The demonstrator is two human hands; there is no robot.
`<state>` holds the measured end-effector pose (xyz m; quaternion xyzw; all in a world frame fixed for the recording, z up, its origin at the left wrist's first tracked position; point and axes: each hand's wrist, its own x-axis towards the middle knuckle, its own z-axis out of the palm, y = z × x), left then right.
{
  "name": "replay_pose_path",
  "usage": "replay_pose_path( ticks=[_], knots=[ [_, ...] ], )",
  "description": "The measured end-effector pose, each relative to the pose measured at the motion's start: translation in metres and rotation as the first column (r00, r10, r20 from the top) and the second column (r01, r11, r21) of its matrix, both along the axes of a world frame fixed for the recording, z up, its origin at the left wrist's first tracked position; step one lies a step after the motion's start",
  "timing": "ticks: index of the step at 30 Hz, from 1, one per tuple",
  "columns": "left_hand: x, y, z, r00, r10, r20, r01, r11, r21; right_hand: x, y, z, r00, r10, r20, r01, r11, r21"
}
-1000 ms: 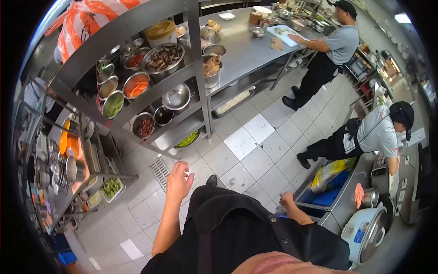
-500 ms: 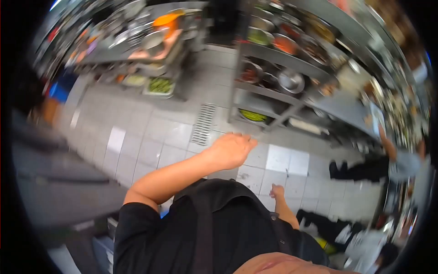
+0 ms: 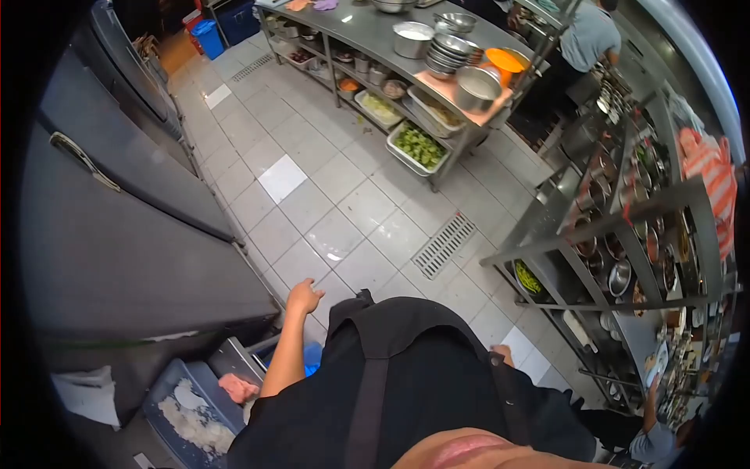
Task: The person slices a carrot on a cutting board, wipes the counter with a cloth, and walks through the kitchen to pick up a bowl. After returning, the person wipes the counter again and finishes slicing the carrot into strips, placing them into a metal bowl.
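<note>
My left hand (image 3: 305, 297) hangs over the tiled floor at my left side. Its fingers are partly stretched out, and nothing is in it. Nearest to it stands the lower part of a grey metal refrigerator (image 3: 156, 234). Only a small piece of my right hand (image 3: 502, 353) shows beside my apron on the right; its fingers are mostly hidden. My black apron (image 3: 422, 336) fills the bottom middle of the view.
A steel table (image 3: 351, 35) ahead carries bowls and pots, with a tray of green vegetables (image 3: 420, 147) below. A floor drain (image 3: 444, 245) lies right of centre. Metal shelving (image 3: 601, 242) stands right. A blue tub (image 3: 187, 414) sits lower left. Other people work at right.
The view has turned left, bringing the refrigerator and tub into sight. My left arm has swung from across my front to my left side; my right hand has dropped mostly behind my body.
</note>
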<state>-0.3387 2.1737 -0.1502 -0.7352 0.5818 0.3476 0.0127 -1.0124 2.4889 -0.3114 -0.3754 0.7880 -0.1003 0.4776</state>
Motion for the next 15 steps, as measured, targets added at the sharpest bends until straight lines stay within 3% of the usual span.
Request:
replay_pose_path(
  ticks=[1, 2, 3, 4, 6, 7, 8, 9, 11, 13, 14, 15],
  knots=[
    [0.011, -0.019, -0.004, 1.000, 0.004, 0.006, -0.004, 1.000, 0.000, -0.006, -0.040, -0.040, 0.939, -0.341, 0.044, 0.330, 0.931, 0.156],
    [0.017, -0.043, -0.006, 0.998, -0.010, -0.056, 0.009, 1.000, -0.011, 0.001, -0.076, -0.062, 0.765, -0.643, 0.033, 0.603, 0.733, 0.314],
    [0.022, -0.066, -0.006, 0.993, -0.027, -0.116, 0.025, 0.999, -0.020, -0.005, -0.091, -0.014, 0.765, -0.643, 0.041, 0.600, 0.734, 0.317],
    [0.021, -0.090, 0.001, 0.982, -0.036, -0.186, 0.030, 0.999, -0.034, 0.057, -0.180, 0.023, 0.803, -0.596, 0.019, 0.579, 0.787, 0.214],
    [0.020, -0.147, 0.005, 0.966, -0.050, -0.252, 0.039, 0.998, -0.050, 0.091, -0.261, 0.037, 0.897, -0.442, 0.019, 0.430, 0.881, 0.196],
    [0.021, -0.178, -0.006, 0.928, 0.007, -0.374, -0.021, 0.999, -0.034, 0.109, -0.299, 0.044, 0.897, -0.441, 0.022, 0.428, 0.881, 0.200],
    [0.028, -0.200, -0.021, 0.870, 0.071, -0.488, -0.084, 0.996, -0.004, 0.122, -0.334, 0.048, 0.959, -0.285, 0.011, 0.277, 0.939, 0.204],
    [0.040, -0.218, -0.039, 0.871, 0.082, -0.484, -0.091, 0.996, 0.004, 0.137, -0.365, 0.050, 0.993, -0.120, 0.002, 0.116, 0.971, 0.209],
    [0.059, -0.263, -0.076, 0.763, 0.350, -0.543, -0.362, 0.928, 0.089, 0.165, -0.430, 0.050, 0.999, -0.041, -0.032, 0.047, 0.970, 0.239],
    [0.093, -0.281, -0.117, 0.765, 0.500, -0.406, -0.480, 0.863, 0.158, 0.187, -0.502, 0.035, 0.998, 0.045, -0.053, -0.029, 0.965, 0.259],
    [0.136, -0.270, -0.201, 0.906, 0.263, -0.331, -0.271, 0.962, 0.022, 0.195, -0.539, 0.026, 0.996, 0.080, -0.042, -0.064, 0.955, 0.288],
    [0.154, -0.257, -0.216, 0.896, 0.368, -0.248, -0.354, 0.930, 0.098, 0.201, -0.572, 0.013, 0.993, 0.116, -0.028, -0.101, 0.942, 0.321]
  ],
)
